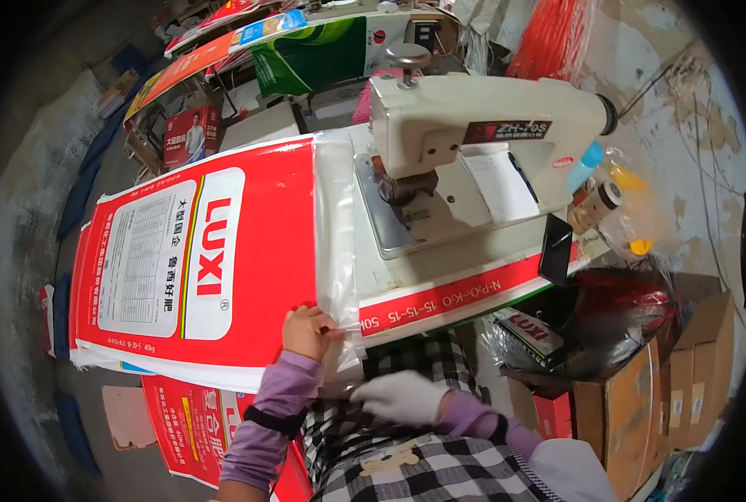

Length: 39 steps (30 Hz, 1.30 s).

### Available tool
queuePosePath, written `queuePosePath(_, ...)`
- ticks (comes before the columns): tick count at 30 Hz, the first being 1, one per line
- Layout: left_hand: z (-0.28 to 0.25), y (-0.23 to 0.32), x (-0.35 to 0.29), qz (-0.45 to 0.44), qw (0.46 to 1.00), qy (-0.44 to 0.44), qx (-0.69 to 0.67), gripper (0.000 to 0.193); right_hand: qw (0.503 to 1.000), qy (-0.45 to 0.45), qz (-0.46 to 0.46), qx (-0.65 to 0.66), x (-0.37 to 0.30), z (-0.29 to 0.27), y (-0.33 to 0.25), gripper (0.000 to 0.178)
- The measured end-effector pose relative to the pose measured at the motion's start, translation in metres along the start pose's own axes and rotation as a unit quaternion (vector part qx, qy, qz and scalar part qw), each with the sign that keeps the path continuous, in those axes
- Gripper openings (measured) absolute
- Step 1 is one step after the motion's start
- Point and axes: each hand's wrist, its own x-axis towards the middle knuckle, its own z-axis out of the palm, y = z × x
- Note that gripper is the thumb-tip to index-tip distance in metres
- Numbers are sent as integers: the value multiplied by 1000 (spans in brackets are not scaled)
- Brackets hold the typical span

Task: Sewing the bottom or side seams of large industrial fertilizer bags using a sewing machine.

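Observation:
A stack of red and white woven sacks [276, 251] lies flat on the left, with a clear plastic edge [337, 234] along its right side. My bare left hand [307, 333] is closed on the near part of that edge, fingers pinched over the top sack. Just right of the stack's near corner is my right hand [402, 395] in a white glove, slightly blurred. Its fingers stretch toward the plastic edge, and I see nothing held in them. Beyond both hands stands a cream sewing machine [490, 125], its needle area to the right of the sacks.
A black phone [555, 249] leans at the table's right edge. A notepad with a pen [500, 186] lies under the machine arm. Thread cones [600, 203] stand farther right. Cardboard boxes [632, 410] and a plastic-wrapped bundle [528, 336] sit low on the right. More sacks [190, 422] lie below left.

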Motion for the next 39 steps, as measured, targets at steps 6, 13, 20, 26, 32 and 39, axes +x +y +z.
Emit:
queuePosePath(6, 8, -22, -19, -17, 879, 12, -476, 8, 967, 213, 122, 71, 22, -34, 22, 34)
queuePosePath(13, -22, 7, -36, -29, 859, 301, -413, 10, 969, 234, 79, 17, 94, 16, 20, 43)
queuePosePath(20, -30, 12, -66, 38, 844, 339, -413, 11, 914, 366, -129, -117, 81, -1, -36, 33)
queuePosePath(26, -16, -4, -37, -44, 647, 236, -724, 11, 961, 244, -29, 130, 121, 36, -48, 21)
queuePosePath(32, -32, -34, -42, -56, 988, 115, -86, 14, 945, 286, -159, -18, 126, 49, -29, 10)
queuePosePath(39, -59, -23, -54, -102, 944, 197, -245, 32, 948, 176, -247, -97, 82, 53, -33, 11)
